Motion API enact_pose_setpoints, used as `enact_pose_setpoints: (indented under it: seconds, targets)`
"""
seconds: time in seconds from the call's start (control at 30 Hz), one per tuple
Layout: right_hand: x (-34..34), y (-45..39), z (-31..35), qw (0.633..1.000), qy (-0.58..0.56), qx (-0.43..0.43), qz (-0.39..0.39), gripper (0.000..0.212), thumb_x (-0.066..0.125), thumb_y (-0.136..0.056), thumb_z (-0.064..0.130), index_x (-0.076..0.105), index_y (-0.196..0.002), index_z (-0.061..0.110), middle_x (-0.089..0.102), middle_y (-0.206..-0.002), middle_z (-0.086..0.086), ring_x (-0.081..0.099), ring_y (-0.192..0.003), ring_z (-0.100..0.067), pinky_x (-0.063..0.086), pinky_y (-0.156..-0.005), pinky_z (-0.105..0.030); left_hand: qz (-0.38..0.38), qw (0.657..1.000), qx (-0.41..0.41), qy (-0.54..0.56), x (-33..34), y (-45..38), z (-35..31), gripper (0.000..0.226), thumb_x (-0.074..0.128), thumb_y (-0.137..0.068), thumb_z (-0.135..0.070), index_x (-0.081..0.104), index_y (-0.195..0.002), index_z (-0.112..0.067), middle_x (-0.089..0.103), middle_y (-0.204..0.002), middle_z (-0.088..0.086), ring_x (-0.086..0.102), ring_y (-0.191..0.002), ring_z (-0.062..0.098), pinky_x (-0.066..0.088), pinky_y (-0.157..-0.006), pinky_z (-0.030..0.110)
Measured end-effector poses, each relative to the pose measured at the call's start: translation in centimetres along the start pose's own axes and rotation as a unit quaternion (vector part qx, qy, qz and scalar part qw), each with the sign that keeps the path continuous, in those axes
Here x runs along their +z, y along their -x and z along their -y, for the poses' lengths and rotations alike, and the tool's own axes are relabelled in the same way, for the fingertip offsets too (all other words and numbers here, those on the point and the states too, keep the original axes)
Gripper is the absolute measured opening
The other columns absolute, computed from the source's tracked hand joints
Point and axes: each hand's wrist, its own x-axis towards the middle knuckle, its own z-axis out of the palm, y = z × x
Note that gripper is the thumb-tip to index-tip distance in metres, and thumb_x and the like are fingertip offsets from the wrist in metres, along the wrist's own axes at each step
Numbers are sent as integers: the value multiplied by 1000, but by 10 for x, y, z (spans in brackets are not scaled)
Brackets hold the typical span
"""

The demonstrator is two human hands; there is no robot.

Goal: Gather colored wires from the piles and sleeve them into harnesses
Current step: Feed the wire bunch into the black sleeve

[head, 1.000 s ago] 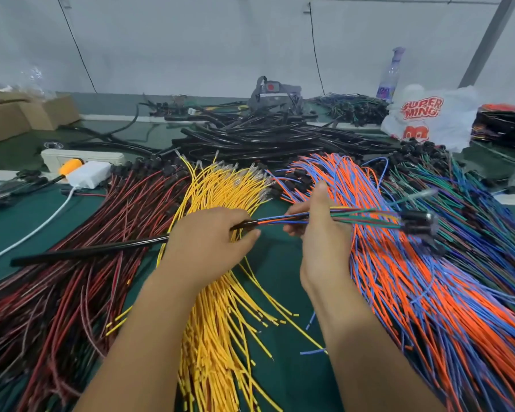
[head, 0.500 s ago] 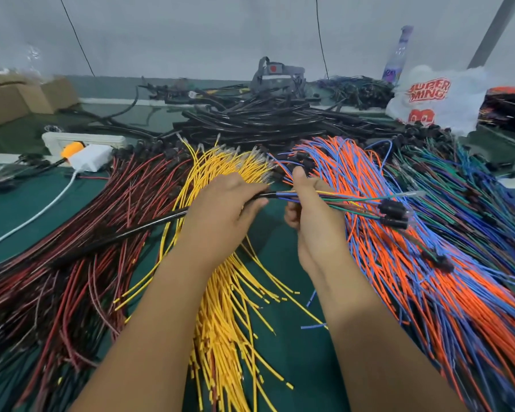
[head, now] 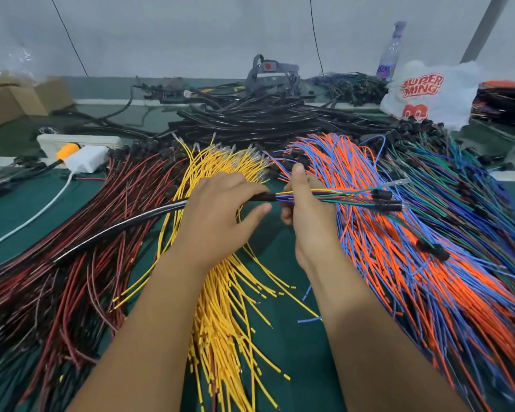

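My left hand [head: 220,209] grips the open end of a long black sleeve [head: 116,230] that trails off to the left over the red and black wires [head: 72,248]. My right hand [head: 306,209] pinches a small bundle of mixed coloured wires [head: 345,195] that runs into the sleeve's mouth; black connectors [head: 387,200] hang at its right end. Under my hands lies the yellow wire pile [head: 220,307]. The orange and blue pile [head: 414,263] spreads to the right, and a green and blue pile [head: 473,197] lies beyond it.
Finished black sleeved harnesses [head: 265,120] are heaped at the back centre. A white power strip [head: 78,141] with a white adapter [head: 87,159] sits back left, near cardboard boxes [head: 12,99]. A white plastic bag [head: 428,93] and a bottle [head: 393,49] stand back right.
The sleeve has slid further right along the wire bundle, so less bare wire shows between my hands. My hands have come closer together and risen in view.
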Motion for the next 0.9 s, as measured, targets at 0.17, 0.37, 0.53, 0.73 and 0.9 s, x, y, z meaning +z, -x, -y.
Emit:
enact_pose_setpoints:
  seconds: [0.17,0.37,0.53,0.73,0.9]
  targets:
    - [1,-1,-1,999,-30,-23,-16,34,65,-92,31,48,-65,19,53,-50,10,49,-43,-6,41,-44,-17,-21,999,-10,-38,0,0,4,29,57,-90,-38,69,-115,-30,63,-85,-6,54,-83,22,28,-71,31]
    - [1,-1,-2,998,-44,-42,0,37,65,-92,24,45,-62,17,50,-49,7,47,-43,-7,40,-45,-19,45,996,-62,51,5,4,6,26,58,-93,-32,65,-119,-33,57,-81,-12,51,-81,13,40,-64,31]
    - [0,-1,-3,999,-15,-33,-12,37,66,-91,29,42,-65,17,43,-52,2,38,-45,-7,35,-47,-18,54,996,-52,38,8,5,3,22,56,-93,-37,64,-113,-32,64,-95,-12,57,-89,12,47,-69,31]
    - [1,-1,-2,999,-39,-9,-18,33,69,-89,26,47,-67,16,52,-47,8,48,-43,-5,42,-45,-18,-1,1000,0,-26,6,1,1,25,66,-88,-25,68,-113,-25,59,-85,-3,55,-83,22,38,-68,34]
    - [1,-1,-1,996,-83,8,-5,30,68,-90,24,49,-68,17,55,-52,6,51,-46,-10,42,-47,-22,-60,997,12,-55,4,1,0,28,67,-85,-33,70,-112,-28,58,-86,-4,52,-85,22,29,-74,32]
